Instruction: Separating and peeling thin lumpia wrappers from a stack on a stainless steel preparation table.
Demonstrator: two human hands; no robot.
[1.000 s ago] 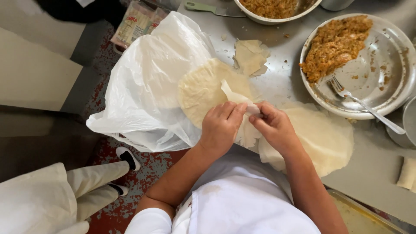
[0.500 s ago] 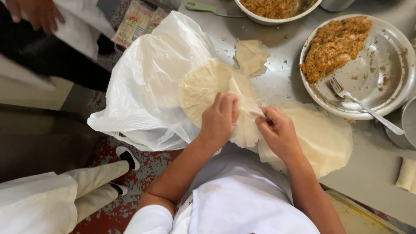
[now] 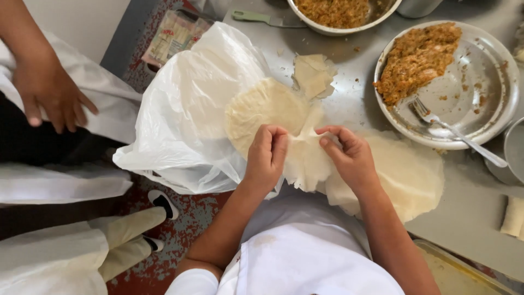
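Observation:
My left hand (image 3: 266, 158) and my right hand (image 3: 349, 158) both pinch a thin, pale round wrapper sheet (image 3: 305, 161), peeling it up off a stack of wrappers (image 3: 265, 112). The stack lies on an opened white plastic bag (image 3: 185, 114) at the left of the steel counter. A second flat wrapper (image 3: 406, 175) is spread on the counter under and right of my right hand. Torn wrapper scraps (image 3: 312, 74) lie just beyond the stack.
A metal plate (image 3: 480, 114) with orange-brown filling (image 3: 417, 57) and a fork (image 3: 458, 134) sits at the right. A bowl of filling (image 3: 341, 11) stands at the back. A rolled piece (image 3: 513, 216) lies at far right. Another person's hand (image 3: 49, 93) hangs at the left.
The wrapper has lifted further off the stack and now hangs crumpled between both hands. A person at the left has stepped closer, with a hand now in view.

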